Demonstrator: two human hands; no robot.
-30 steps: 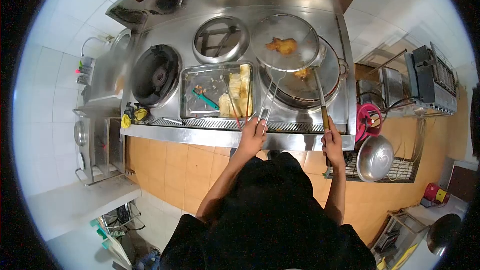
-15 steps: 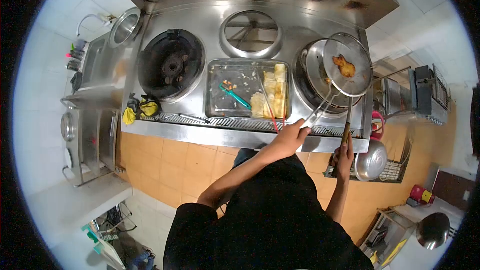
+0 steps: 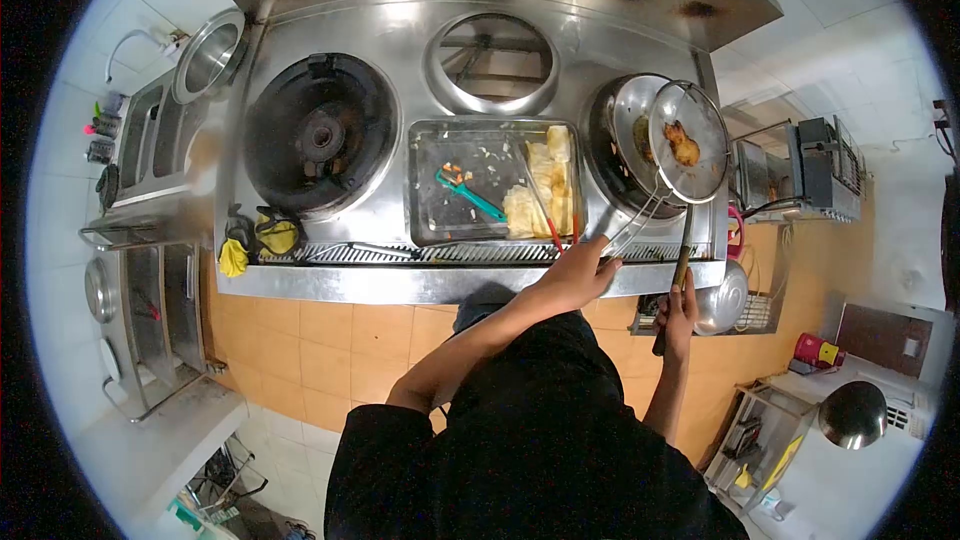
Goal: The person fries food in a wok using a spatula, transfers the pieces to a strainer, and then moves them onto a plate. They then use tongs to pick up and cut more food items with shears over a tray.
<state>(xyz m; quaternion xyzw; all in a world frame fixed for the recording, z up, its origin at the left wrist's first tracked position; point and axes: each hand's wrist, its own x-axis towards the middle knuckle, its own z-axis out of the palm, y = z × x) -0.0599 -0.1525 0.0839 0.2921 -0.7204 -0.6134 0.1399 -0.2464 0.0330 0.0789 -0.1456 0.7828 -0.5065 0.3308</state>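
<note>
Left hand (image 3: 577, 277): closed around the wire handle (image 3: 634, 227) of the strainer (image 3: 706, 172)
Right hand (image 3: 678, 318): gripping a long brown handle (image 3: 682, 265)
Fried piece (image 3: 682, 143): in the strainer, beyond both hands
Tray (image 3: 445, 222): beyond the left hand, holding yellow slabs (image 3: 560, 168)

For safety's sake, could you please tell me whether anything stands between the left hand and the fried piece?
Only the strainer: its wire handle and near rim lie between the left hand and the fried piece. Nothing else visible does.
</note>
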